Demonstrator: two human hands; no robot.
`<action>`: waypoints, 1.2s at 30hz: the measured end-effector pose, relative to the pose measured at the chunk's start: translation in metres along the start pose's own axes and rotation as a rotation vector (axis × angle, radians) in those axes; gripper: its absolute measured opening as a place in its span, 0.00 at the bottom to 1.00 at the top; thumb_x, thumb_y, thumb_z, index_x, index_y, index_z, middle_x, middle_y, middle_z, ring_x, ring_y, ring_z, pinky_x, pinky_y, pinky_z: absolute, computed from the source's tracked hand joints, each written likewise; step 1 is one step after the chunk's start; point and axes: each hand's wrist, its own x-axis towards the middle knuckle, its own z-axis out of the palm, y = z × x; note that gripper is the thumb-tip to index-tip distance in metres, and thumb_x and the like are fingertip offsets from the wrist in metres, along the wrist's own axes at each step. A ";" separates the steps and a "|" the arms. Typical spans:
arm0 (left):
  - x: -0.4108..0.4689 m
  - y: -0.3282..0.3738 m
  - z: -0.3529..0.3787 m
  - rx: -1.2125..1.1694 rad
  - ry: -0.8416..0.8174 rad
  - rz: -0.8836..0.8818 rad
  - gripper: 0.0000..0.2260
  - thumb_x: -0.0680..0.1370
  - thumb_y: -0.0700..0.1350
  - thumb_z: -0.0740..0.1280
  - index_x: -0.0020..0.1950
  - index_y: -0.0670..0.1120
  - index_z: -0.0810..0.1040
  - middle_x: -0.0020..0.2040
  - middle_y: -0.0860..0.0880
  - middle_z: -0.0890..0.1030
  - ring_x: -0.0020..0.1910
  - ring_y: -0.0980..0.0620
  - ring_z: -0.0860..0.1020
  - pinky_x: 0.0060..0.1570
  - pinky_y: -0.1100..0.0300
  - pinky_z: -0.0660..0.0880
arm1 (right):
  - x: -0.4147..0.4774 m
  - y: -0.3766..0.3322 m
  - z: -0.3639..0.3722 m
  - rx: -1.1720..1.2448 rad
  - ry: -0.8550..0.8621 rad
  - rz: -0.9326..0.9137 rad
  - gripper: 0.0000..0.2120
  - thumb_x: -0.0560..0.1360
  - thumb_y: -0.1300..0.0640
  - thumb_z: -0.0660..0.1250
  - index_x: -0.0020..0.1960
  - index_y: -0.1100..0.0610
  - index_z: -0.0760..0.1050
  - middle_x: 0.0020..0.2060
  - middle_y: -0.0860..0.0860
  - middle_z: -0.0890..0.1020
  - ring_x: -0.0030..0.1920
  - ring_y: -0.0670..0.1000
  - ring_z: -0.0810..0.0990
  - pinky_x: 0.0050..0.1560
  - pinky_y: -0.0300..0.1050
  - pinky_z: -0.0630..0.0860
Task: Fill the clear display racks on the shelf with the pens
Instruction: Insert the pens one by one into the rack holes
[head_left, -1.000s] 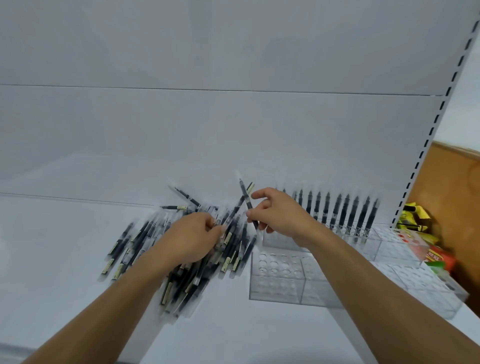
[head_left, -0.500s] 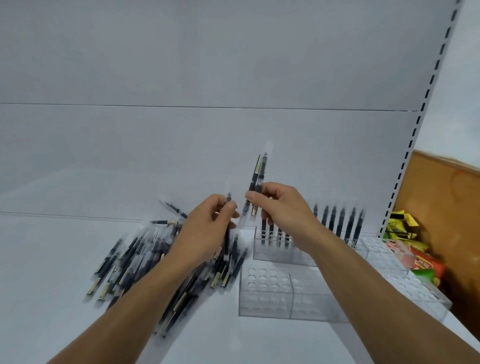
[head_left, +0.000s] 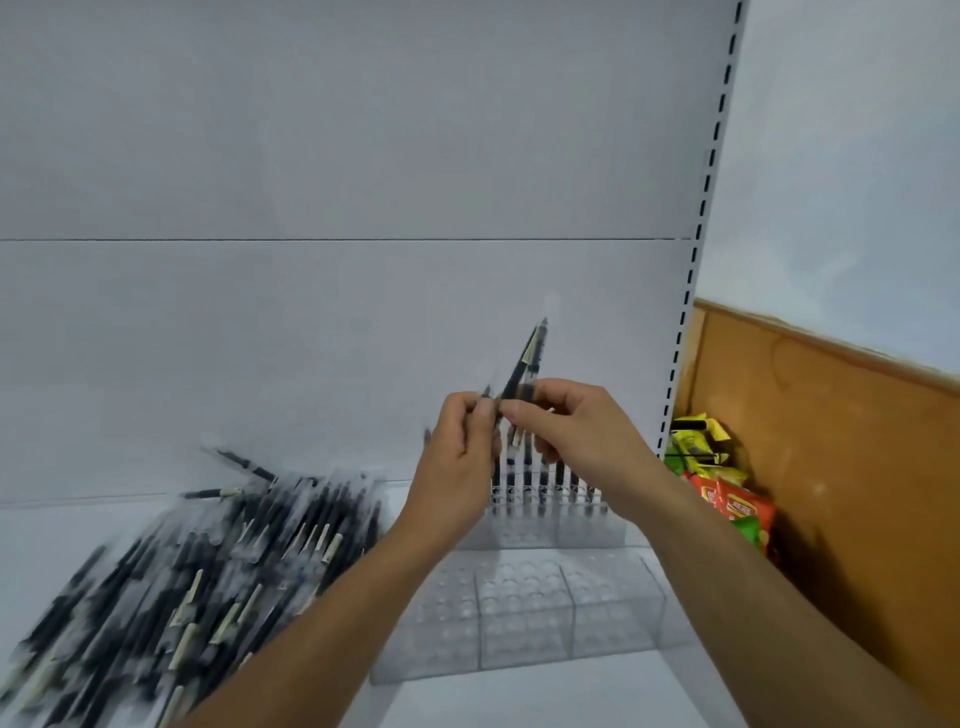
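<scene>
Head view | right hand (head_left: 582, 431) and left hand (head_left: 457, 467) together pinch a few pens (head_left: 524, 364) above the clear racks (head_left: 519, 613) | loose pile (head_left: 208, 561) lies left on shelf (head_left: 519, 696) | pens look light, stiff, slick-wrapped: pinch mid-barrel

Clear glossy plastic display racks (head_left: 524, 618), matt white shelf (head_left: 519, 701) and back panel (head_left: 337, 156), dark pens (head_left: 208, 571) in clear shiny wrappers, glossy snack packets (head_left: 737, 512), smooth brown wood-look panel (head_left: 831, 467).
</scene>
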 end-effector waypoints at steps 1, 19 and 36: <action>0.003 -0.001 0.005 0.006 0.004 0.002 0.09 0.83 0.54 0.54 0.49 0.54 0.71 0.32 0.57 0.72 0.30 0.57 0.68 0.32 0.59 0.68 | -0.001 0.003 -0.010 -0.016 0.009 0.005 0.03 0.75 0.53 0.72 0.48 0.50 0.83 0.30 0.45 0.77 0.30 0.44 0.74 0.32 0.35 0.72; 0.004 -0.017 0.054 0.068 -0.245 -0.025 0.09 0.82 0.53 0.56 0.49 0.52 0.72 0.34 0.53 0.72 0.30 0.56 0.68 0.31 0.61 0.67 | 0.004 0.068 -0.117 -0.290 0.202 0.099 0.06 0.79 0.53 0.67 0.52 0.53 0.81 0.43 0.48 0.85 0.43 0.42 0.83 0.40 0.37 0.79; 0.004 -0.020 0.054 0.037 -0.269 0.030 0.08 0.82 0.54 0.56 0.50 0.53 0.72 0.32 0.59 0.72 0.31 0.58 0.68 0.32 0.65 0.68 | 0.003 0.097 -0.111 -0.585 0.030 0.077 0.06 0.75 0.50 0.71 0.47 0.51 0.84 0.39 0.43 0.82 0.40 0.36 0.77 0.41 0.36 0.72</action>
